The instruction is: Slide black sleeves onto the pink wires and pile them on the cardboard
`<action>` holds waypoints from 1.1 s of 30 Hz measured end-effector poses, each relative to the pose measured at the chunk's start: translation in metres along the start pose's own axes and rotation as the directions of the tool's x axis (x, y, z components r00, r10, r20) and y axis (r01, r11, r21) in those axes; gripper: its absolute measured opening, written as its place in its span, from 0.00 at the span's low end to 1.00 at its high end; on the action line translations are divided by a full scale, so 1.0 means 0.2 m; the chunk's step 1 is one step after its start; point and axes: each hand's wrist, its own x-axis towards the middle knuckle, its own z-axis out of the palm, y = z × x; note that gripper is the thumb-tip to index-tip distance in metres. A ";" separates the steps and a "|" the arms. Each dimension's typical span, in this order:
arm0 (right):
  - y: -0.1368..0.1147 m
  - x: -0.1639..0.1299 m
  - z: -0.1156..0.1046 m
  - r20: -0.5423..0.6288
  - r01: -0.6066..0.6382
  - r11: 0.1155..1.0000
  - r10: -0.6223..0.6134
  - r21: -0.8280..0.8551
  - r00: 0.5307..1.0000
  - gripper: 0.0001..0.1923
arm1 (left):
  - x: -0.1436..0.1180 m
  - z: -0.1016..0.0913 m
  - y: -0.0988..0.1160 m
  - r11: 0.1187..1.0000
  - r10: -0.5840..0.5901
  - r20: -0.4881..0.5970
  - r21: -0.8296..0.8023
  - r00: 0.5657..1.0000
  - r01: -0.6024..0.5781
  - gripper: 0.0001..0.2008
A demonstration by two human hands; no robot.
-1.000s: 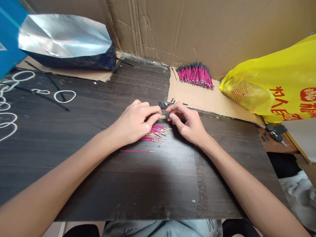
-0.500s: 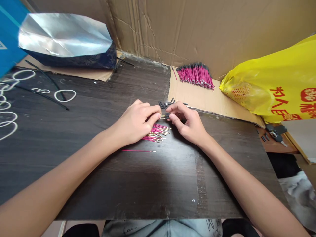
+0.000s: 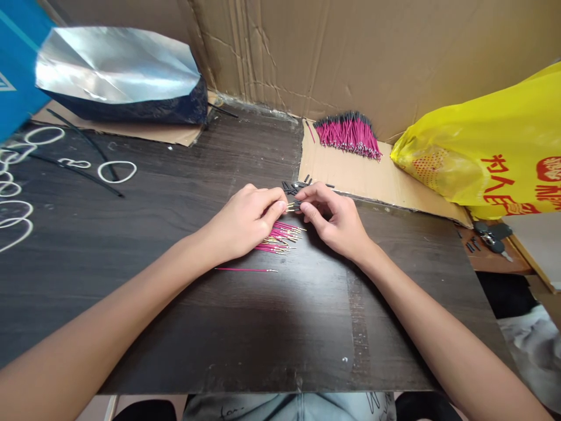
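Note:
My left hand [image 3: 256, 221] pinches a few wires whose gold-coloured metal ends [image 3: 290, 207] stick out to the right. Facing it, my right hand [image 3: 329, 215] has thumb and forefinger closed on short black tubes [image 3: 297, 204], which meet those metal ends. Whether the tubes sit over the ends I cannot tell. Below the left hand lies a bunch of magenta wires [image 3: 280, 237] with metal tips, partly covered by that hand. A single magenta wire [image 3: 246, 269] lies apart, nearer the front edge. Loose black tube pieces [image 3: 289, 187] are scattered just behind the fingers.
A pile of magenta wires with black ends [image 3: 348, 135] rests on a cardboard sheet [image 3: 333, 169]. A yellow plastic bag [image 3: 477, 146] stands at right, a silver-lined bag [image 3: 118, 70] at back left. White loops [image 3: 117, 172] and long black tubes [image 3: 83, 137] lie at left.
Both hands keep nearly the same pose, fingertips together at the wire ends. The whole view has shifted slightly; nothing else visibly differs.

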 end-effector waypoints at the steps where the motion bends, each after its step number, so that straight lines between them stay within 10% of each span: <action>1: 0.00 0.00 0.00 -0.003 -0.002 1.000 0.002 0.006 1.000 0.07 | 0.00 0.00 0.00 1.000 -0.016 0.002 0.000 1.000 0.016 0.16; 33: 0.00 0.01 0.01 -0.022 0.001 1.000 0.000 0.025 1.000 0.05 | -0.01 0.00 -0.01 1.000 -0.025 0.004 0.011 1.000 0.025 0.15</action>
